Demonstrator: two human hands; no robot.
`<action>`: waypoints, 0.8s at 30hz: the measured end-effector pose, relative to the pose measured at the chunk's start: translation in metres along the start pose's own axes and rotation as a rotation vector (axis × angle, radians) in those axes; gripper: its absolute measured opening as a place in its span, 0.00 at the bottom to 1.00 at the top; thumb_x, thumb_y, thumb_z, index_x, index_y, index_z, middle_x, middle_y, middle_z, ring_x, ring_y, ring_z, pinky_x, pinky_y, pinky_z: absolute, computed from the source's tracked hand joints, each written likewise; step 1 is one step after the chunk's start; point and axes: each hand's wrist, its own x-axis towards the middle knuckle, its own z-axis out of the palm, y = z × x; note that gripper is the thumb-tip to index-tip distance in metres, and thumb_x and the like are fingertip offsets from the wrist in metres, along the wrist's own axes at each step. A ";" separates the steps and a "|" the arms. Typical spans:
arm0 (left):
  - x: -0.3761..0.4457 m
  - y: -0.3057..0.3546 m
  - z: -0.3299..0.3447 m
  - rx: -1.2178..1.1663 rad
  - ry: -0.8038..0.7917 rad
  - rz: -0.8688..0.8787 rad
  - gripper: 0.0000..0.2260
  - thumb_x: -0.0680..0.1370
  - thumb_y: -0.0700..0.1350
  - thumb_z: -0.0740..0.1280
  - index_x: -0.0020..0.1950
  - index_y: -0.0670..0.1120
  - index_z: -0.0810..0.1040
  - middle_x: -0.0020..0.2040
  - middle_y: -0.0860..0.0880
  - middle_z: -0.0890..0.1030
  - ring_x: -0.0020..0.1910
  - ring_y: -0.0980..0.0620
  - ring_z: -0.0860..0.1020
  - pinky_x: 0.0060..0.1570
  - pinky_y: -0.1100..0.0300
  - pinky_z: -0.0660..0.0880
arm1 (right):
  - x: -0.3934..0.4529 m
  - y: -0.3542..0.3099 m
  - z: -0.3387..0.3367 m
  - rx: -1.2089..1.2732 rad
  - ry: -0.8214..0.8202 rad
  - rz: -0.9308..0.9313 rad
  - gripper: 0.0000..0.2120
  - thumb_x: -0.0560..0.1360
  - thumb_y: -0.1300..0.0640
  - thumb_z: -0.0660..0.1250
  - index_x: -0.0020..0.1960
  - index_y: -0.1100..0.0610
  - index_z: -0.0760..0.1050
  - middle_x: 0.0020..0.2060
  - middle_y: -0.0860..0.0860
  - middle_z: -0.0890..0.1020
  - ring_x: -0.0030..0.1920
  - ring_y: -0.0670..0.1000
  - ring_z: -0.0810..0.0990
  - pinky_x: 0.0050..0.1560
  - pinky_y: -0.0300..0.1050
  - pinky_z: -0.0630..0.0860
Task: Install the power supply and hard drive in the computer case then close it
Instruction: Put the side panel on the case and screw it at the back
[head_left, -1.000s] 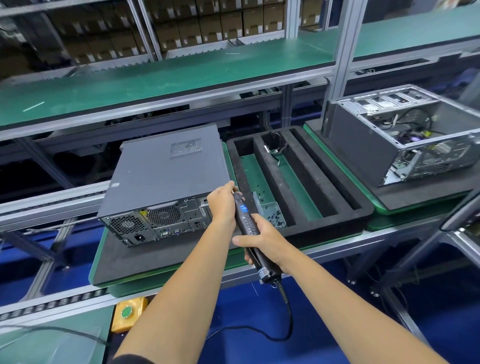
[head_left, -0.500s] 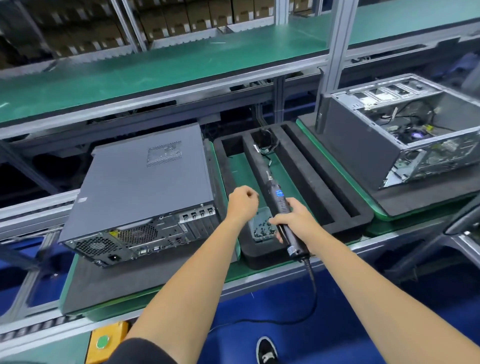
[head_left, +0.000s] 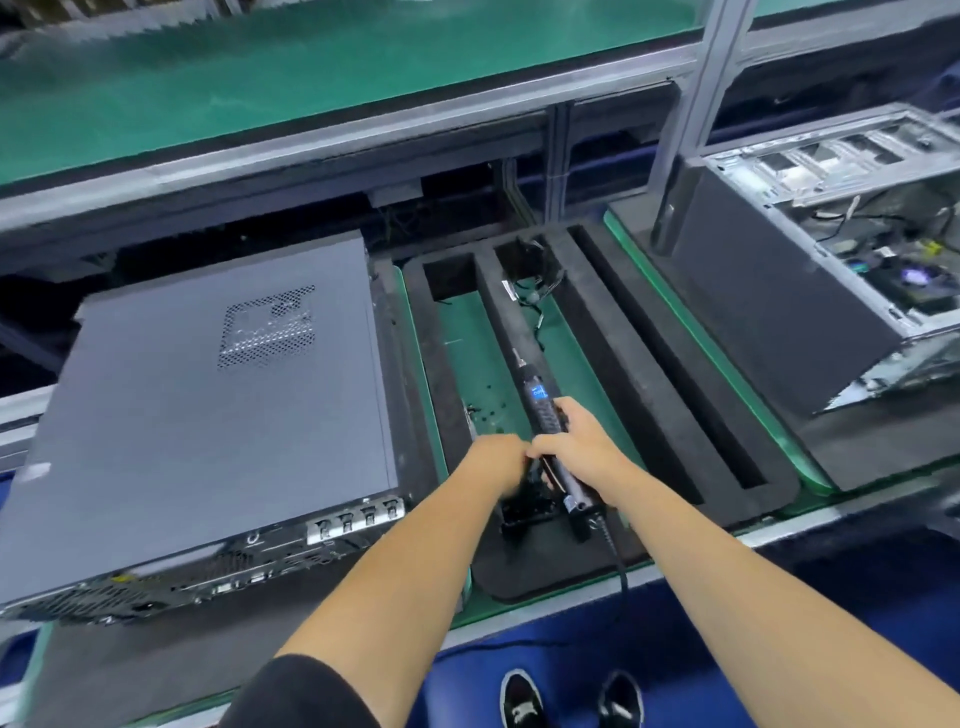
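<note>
I find the closed computer case (head_left: 208, 415) lying flat on the worktop (head_left: 675, 558), left of the foam tray (head_left: 649, 374). My right hand (head_left: 576, 447) has its grip clamped on the electric screwdriver (head_left: 545, 421) over the tray. My left hand (head_left: 498, 460) meets it there; blur hides whether it pinches anything, perhaps a screw. Judged step: fastening the panel. Next, carry the bit to the case's rear edge.

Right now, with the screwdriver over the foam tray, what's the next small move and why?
Probably lower the screwdriver onto the foam tray and let go. The right hand grips it above the tray, the left hand is beside it, and the case on the left already has its side panel on, so driving looks finished.
</note>
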 end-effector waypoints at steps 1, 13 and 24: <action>0.005 0.001 0.002 0.032 -0.003 -0.001 0.13 0.77 0.36 0.60 0.60 0.41 0.75 0.58 0.44 0.78 0.56 0.43 0.78 0.47 0.54 0.72 | 0.006 0.001 -0.003 -0.005 0.002 0.002 0.19 0.67 0.65 0.73 0.50 0.48 0.71 0.43 0.51 0.78 0.39 0.50 0.77 0.37 0.42 0.72; 0.038 0.030 0.023 0.361 -0.054 -0.016 0.15 0.80 0.38 0.58 0.67 0.46 0.72 0.66 0.50 0.73 0.66 0.49 0.72 0.56 0.61 0.69 | 0.039 0.011 -0.024 0.158 -0.137 0.049 0.20 0.67 0.68 0.69 0.56 0.55 0.71 0.34 0.56 0.76 0.25 0.56 0.75 0.26 0.45 0.74; 0.047 0.037 0.027 0.397 -0.228 -0.007 0.18 0.80 0.43 0.60 0.70 0.46 0.69 0.68 0.48 0.72 0.68 0.47 0.69 0.63 0.58 0.67 | 0.040 0.015 -0.028 0.166 -0.146 0.020 0.18 0.67 0.67 0.69 0.52 0.52 0.71 0.38 0.55 0.76 0.26 0.54 0.76 0.26 0.43 0.74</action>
